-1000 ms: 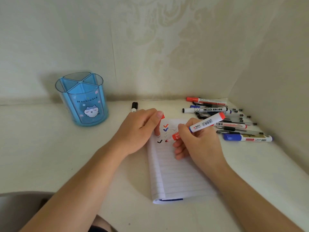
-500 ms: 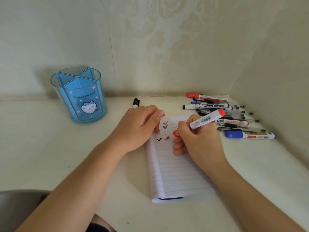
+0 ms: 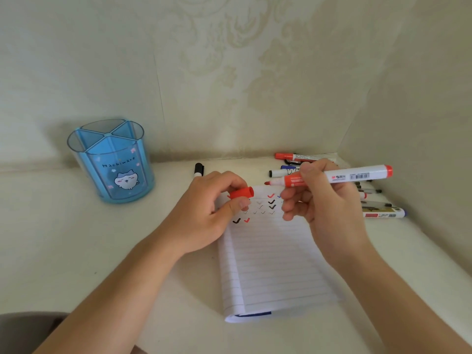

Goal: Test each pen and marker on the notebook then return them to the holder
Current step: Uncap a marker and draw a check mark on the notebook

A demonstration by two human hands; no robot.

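My right hand holds an uncapped red marker level above the top of the notebook, its tip pointing left. My left hand pinches the marker's red cap just left of that tip, with its open end facing the tip. The lined notebook lies open on the table and carries several red, black and blue check marks near its top. The blue divided pen holder stands at the far left with no pens showing in it.
A pile of several markers and pens lies in the right corner, partly hidden behind my right hand. One black-capped marker lies alone behind my left hand. Walls close off the back and right of the table.
My right hand lifted the red marker off the page and turned it level. My left hand rose from the notebook and now shows the red cap. A new red check mark stands on the page.
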